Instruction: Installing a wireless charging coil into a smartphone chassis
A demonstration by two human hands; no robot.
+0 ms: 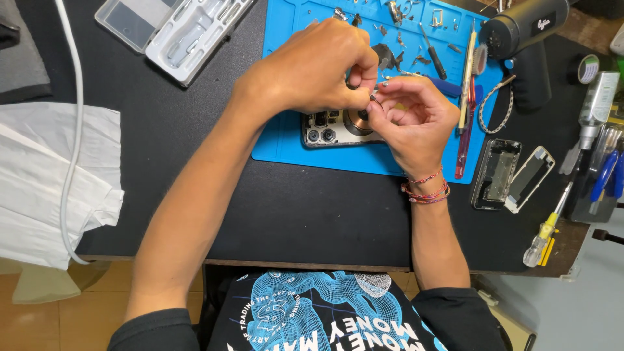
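A: Start at the left edge.

B: White cloth (pixel 45 175) lies on the black counter (pixel 195 195), a white cable (pixel 73 130) running across it. Behind, a clear plastic case (pixel 175 29) sits at an angle.

A: And the hands?

B: Left hand (pixel 312 68) is curled, thumb and forefinger pinched together over the blue mat (pixel 286 140). Right hand (pixel 413 117) meets it, fingertips pressed against the left's. Between them sits a small metallic part (pixel 376 93); too small to identify, and I cannot tell which hand has the hold on it.

A: What lies under them?

B: An opened phone (pixel 331 127), on the mat, back exposed, camera lenses at its left end, a round coil beside them. The hands hover just above its right half.

A: Further right?

B: Loose screws and scraps along the mat's far edge. Screwdriver (pixel 432 55) and tweezers (pixel 467 78) on the mat's right side. A black heat gun (pixel 526 32) beyond. Off the mat, a phone frame (pixel 495 174) and a screen panel (pixel 530 179) lie side by side. A yellow-handled screwdriver (pixel 546 234) near the counter's right edge.
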